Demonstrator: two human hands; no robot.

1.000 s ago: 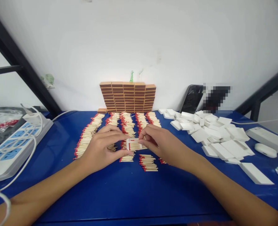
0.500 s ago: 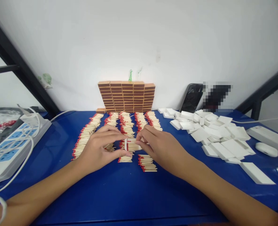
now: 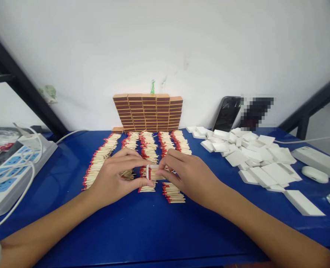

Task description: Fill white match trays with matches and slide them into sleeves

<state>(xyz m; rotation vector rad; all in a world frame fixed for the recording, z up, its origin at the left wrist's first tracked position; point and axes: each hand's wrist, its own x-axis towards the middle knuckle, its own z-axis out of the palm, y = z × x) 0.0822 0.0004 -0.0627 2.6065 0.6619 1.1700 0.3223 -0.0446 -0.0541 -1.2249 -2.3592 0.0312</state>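
Note:
Both my hands meet over the middle of the blue table [image 3: 142, 230]. My left hand [image 3: 117, 176] pinches a small white matchbox tray [image 3: 153, 172] filled with red-tipped matches, thumb below and fingers above. My right hand [image 3: 185, 173] grips the tray's other end with closed fingers. Rows of loose matches [image 3: 148, 147] lie just behind and under my hands, and small bundles of matches [image 3: 173, 193] lie in front of them.
A stack of brown matchbox sleeves [image 3: 148, 113] stands against the wall. A heap of white box trays [image 3: 254, 156] lies to the right, with a white mouse [image 3: 314, 174] and a dark phone [image 3: 226, 113]. A power strip [image 3: 11, 171] with cables sits at left.
Both hands have shifted slightly left with the tray, and the right hand's fingers now cover more of it. The camera has tilted a little.

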